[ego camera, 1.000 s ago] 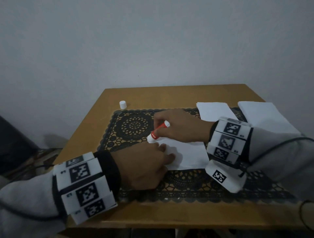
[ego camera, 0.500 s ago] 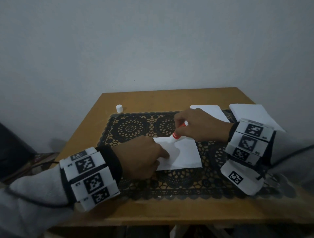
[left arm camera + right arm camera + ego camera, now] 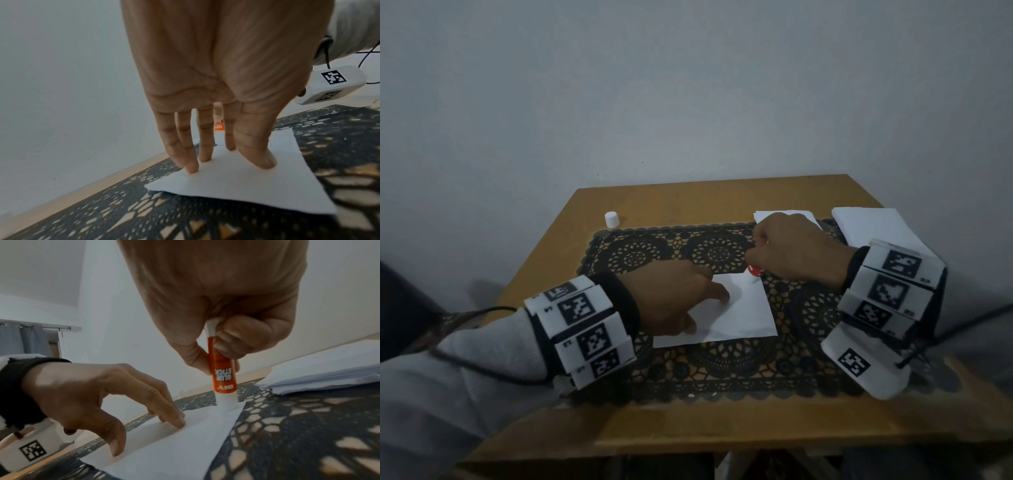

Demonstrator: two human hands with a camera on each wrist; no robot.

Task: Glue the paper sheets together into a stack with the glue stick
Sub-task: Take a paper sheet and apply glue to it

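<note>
One wooden worktop (image 3: 654, 202) carries a black lace mat (image 3: 722, 370), with two paper piles at its far right, the larger (image 3: 876, 226) beside the smaller (image 3: 784, 215). A single paper sheet (image 3: 736, 315) lies mid-mat. The left hand (image 3: 671, 298), its grip spread, presses that sheet. The right hand (image 3: 794, 253), pinching the glue stick (image 3: 223, 378), has travelled from the sheet's far-left corner to its far-right corner. The white cap (image 3: 611, 219) stands unmoved, far left.
</note>
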